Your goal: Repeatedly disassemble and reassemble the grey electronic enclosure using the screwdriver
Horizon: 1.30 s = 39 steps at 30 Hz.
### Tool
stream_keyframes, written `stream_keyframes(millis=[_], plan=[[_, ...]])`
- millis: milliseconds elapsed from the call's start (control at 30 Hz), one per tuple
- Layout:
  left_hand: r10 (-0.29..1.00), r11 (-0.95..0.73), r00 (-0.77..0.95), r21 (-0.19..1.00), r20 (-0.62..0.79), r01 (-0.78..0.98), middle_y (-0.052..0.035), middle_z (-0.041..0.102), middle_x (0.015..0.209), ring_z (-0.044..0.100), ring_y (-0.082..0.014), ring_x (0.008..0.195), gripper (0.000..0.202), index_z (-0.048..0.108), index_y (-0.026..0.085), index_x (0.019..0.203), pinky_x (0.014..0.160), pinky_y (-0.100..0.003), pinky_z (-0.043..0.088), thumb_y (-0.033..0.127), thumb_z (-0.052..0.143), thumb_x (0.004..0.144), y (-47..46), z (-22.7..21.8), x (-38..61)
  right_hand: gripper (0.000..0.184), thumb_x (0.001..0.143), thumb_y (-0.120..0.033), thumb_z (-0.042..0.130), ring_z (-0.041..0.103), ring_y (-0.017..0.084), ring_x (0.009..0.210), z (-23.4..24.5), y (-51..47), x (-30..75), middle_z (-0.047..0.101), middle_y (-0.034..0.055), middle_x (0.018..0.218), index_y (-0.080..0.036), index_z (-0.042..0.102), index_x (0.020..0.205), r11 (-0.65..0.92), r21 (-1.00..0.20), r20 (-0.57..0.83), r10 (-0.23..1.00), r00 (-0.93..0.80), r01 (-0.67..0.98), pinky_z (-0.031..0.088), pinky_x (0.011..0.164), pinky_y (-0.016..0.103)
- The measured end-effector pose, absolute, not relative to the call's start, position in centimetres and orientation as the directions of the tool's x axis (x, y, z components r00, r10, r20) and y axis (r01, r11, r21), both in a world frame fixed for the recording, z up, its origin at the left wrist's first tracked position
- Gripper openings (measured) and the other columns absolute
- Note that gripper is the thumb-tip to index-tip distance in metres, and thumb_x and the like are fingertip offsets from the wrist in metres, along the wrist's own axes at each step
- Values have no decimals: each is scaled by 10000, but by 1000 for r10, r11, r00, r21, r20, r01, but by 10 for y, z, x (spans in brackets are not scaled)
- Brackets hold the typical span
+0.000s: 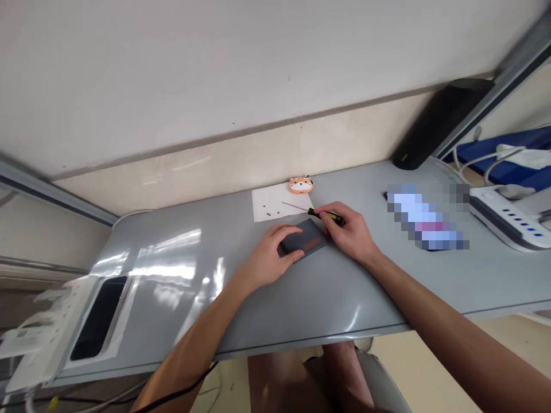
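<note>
My left hand (272, 256) grips the left end of a dark, flat rectangular case (307, 240) with a small brown patch; its exact kind does not show. Fingers lie on the far edge and the thumb on the near edge. In my right hand (348, 229) is a screwdriver (327, 216) with a black and yellow handle. Its thin shaft points left over a white sheet of paper (271, 198), apart from the case. Several tiny dark screws (269, 214) lie on that sheet. The right hand's lower fingers are by the right end of the case.
An orange-and-white animal-faced case (301, 184) sits at the paper's back corner. To the right are a pixelated phone (424, 221), a white power strip (508, 218) and a black cylinder (439, 123). A dark phone (101, 315) and another power strip (60, 332) lie left. A wall rises behind the desk.
</note>
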<state>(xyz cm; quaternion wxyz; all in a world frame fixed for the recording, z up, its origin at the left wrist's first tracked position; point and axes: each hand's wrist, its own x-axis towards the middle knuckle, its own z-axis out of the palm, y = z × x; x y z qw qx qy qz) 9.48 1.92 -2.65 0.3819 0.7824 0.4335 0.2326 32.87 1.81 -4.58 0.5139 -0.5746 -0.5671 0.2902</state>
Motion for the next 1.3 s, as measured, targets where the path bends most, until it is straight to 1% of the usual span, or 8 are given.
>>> stream_keyframes(millis=[133, 300, 433, 533, 833, 1000, 1167, 1300], plan=[[860, -339, 505, 815, 66, 470, -36, 659, 1519, 612, -268, 1446, 363, 728, 339, 1323, 1259, -470, 498, 274, 773, 969, 21, -31, 96, 304, 945, -480, 637, 625, 195, 658, -47, 18, 330, 768, 59, 894, -245, 826, 988, 160, -915, 246, 949, 198, 371, 517, 676, 380], [856, -325, 513, 835, 61, 444, -32, 700, 1480, 650, -265, 1401, 332, 723, 324, 1310, 1236, -457, 519, 267, 737, 984, 24, -32, 96, 323, 955, -507, 645, 552, 182, 500, -45, 17, 331, 616, -14, 583, -236, 810, 1013, 62, -950, 123, 975, 183, 307, 445, 521, 335], [879, -329, 467, 832, 96, 447, -53, 697, 1485, 639, -270, 1413, 365, 700, 307, 1333, 1239, -477, 507, 282, 757, 974, 27, -39, 97, 245, 1004, -423, 619, 617, 157, 593, -42, 11, 325, 779, 67, 939, -246, 786, 981, 301, -867, 400, 896, 193, 398, 512, 577, 336], [893, -355, 428, 806, 141, 475, -68, 707, 1426, 622, -277, 1412, 365, 691, 297, 1320, 1233, -498, 502, 293, 774, 966, 27, -42, 97, 243, 1043, -392, 578, 654, 167, 643, -40, 4, 316, 777, 82, 997, -263, 776, 989, 388, -811, 507, 839, 196, 437, 579, 620, 354], [852, -482, 498, 618, 163, 621, -74, 715, 1366, 588, -293, 1387, 274, 646, 286, 1351, 1219, -528, 472, 305, 539, 1099, 27, -38, 95, 227, 1026, -395, 611, 680, 179, 673, -42, 2, 312, 751, 78, 1012, -268, 798, 1007, 321, -873, 407, 894, 186, 367, 655, 555, 351], [857, -484, 492, 568, 154, 666, -76, 728, 1349, 565, -295, 1381, 335, 635, 276, 1375, 1221, -539, 446, 223, 547, 1055, 28, -38, 95, 175, 984, -324, 644, 697, 219, 757, -48, 10, 324, 751, 77, 924, -250, 802, 971, 241, -863, 400, 863, 309, 444, 648, 624, 368], [851, -501, 496, 553, 174, 666, -56, 770, 1279, 598, -283, 1318, 331, 687, 270, 1304, 1208, -517, 449, 166, 555, 1018, 35, -37, 90, 189, 982, -348, 636, 714, 236, 809, -53, 16, 337, 746, 80, 951, -236, 789, 976, 199, -882, 403, 789, 464, 427, 601, 528, 338], [858, -494, 484, 542, 174, 680, -50, 787, 1185, 631, -279, 1241, 327, 725, 262, 1232, 1192, -515, 456, 139, 545, 989, 39, -33, 86, 184, 984, -322, 619, 740, 243, 841, -49, 14, 337, 757, 77, 937, -246, 780, 940, 241, -851, 473, 736, 484, 466, 640, 642, 375]])
